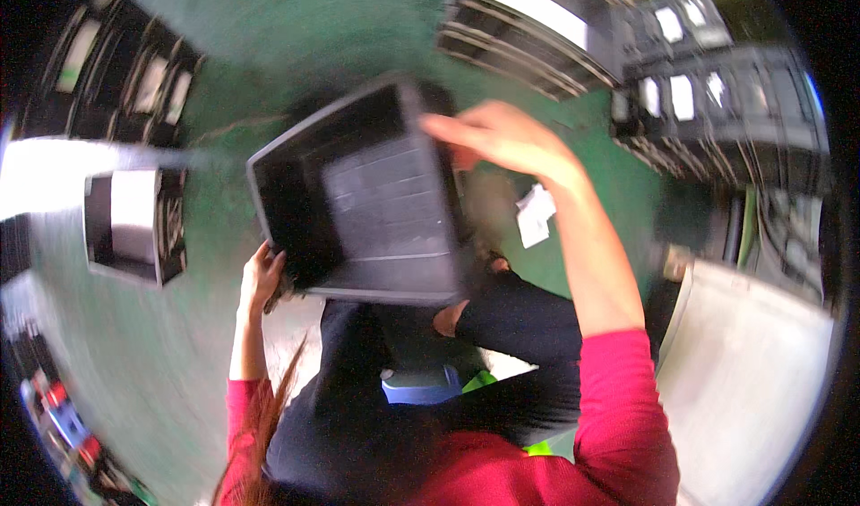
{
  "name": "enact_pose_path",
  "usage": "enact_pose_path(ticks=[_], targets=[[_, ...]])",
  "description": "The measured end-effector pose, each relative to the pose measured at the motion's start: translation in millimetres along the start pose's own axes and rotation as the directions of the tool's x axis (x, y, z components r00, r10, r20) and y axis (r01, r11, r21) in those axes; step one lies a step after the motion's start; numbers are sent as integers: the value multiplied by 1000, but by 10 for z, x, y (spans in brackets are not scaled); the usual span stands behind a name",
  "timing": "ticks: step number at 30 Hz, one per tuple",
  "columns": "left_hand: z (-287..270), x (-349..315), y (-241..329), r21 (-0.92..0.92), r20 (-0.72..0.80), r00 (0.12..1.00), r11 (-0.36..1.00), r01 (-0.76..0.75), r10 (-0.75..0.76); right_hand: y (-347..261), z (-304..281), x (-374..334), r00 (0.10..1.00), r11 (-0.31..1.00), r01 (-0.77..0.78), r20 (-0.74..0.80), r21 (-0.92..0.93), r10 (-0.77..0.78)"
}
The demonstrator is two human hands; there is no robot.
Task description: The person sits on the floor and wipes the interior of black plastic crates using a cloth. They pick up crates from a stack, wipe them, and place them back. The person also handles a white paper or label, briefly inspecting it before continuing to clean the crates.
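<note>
holding a black crate [385, 206] tilted above the green floor [202, 340], pinching its opposite sides with left hand [259, 277] and right hand [520, 146].

The bin [385, 201] looks like matt plastic, faintly scuffed inside. Trousers [340, 390] are matt cloth; sleeves [618, 398], finely textured cloth. Crates [778, 85] look like dull plastic, their labels [683, 98] paper. The floor [179, 345] looks smooth, softly glossy.

Crate [381, 206] centre | second crate [125, 276] left | paper [535, 217] right — stacked crates [757, 103] beyond
</note>
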State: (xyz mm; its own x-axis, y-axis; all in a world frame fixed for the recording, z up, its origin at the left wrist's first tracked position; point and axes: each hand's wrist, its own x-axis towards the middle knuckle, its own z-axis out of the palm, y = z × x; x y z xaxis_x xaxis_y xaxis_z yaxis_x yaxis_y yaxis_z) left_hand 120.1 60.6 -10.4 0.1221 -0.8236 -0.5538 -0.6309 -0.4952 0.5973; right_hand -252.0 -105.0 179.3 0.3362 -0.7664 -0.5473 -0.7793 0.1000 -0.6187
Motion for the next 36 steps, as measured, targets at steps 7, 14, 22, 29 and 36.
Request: enact_pose_path(ticks=[7,14,22,29,36], targets=[[-101,-747,1053,-485,117,916,827,-284,384,1542,173,199,914,878,-312,-138,362,381],[-163,-809,1644,-483,292,778,788,-382,556,2454,318,190,835,660,-406,-36,632,549],[-89,-876,1815,-510,240,712,710,-486,660,2634,197,-13,863,509,-340,47,791,503],[-146,-290,1222,-386,181,829,814,-435,529,1131,-490,-736,644,693,153,-602,705,471],[9,-105,775,-948,150,988,287,134,33,-128,0,-1405,816,953,111,-522,-281,-248]])
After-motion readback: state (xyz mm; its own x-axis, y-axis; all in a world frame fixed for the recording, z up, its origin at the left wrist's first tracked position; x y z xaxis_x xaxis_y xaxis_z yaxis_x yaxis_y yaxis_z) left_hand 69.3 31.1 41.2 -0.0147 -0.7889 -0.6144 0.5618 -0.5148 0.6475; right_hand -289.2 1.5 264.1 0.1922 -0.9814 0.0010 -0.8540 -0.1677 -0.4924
